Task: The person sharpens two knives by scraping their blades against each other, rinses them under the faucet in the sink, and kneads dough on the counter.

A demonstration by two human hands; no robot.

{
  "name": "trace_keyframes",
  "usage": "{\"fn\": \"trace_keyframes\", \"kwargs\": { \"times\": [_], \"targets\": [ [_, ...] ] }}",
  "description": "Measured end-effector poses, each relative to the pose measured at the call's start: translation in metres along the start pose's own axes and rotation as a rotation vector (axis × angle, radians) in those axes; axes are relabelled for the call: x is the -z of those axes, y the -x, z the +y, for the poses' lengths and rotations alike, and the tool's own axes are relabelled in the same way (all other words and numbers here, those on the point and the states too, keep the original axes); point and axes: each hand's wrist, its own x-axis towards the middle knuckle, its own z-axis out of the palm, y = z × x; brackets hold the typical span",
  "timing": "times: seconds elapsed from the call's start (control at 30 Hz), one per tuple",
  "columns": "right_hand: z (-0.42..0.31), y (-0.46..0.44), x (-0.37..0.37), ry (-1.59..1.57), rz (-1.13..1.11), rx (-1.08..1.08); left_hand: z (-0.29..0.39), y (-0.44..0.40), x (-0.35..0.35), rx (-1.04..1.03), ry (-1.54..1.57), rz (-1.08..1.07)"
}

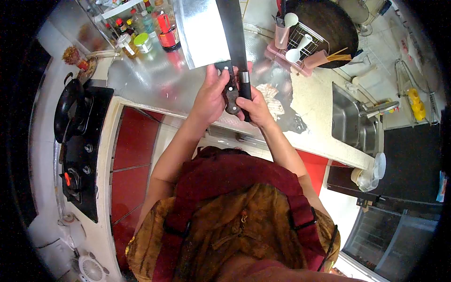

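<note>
Two knives stand blade up in front of me, side by side over the metal-covered counter. My left hand (212, 96) is closed around the dark riveted handle of a cleaver (202, 30) with a broad, shiny blade. In my right hand (256, 107) is the black handle of a narrower dark knife (235, 35), with a silver collar below its blade. The two handles are close together and both hands nearly meet around them. The top ends of both blades run out of view. Behind my right hand a crumpled patterned cloth (271, 97) lies on the counter.
Bottles (165, 28) and jars (142, 42) stand at the back left. A pink utensil rack (291, 61) and a large wok (336, 28) are at the back right, near the sink (346, 113). A black pan (70, 110) sits on the stove (82, 155) at left.
</note>
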Motion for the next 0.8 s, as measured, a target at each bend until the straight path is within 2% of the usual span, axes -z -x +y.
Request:
{"fn": "trace_keyframes", "kwargs": {
  "times": [0.23,0.53,0.73,0.8],
  "targets": [
    [0.008,0.012,0.003,-0.09,0.041,0.0,-0.016,-0.006,0.016,0.095,-0.01,0.026],
    [0.003,0.073,0.029,-0.088,0.272,0.003,-0.059,-0.015,-0.013,0.26,0.1,-0.166],
    [0.008,0.114,0.062,-0.078,0.41,0.087,-0.096,-0.02,-0.04,0.488,0.138,-0.151],
    [0.0,0.129,0.075,-0.085,0.528,0.114,-0.106,-0.023,-0.053,0.53,0.179,-0.117]
  ]
}}
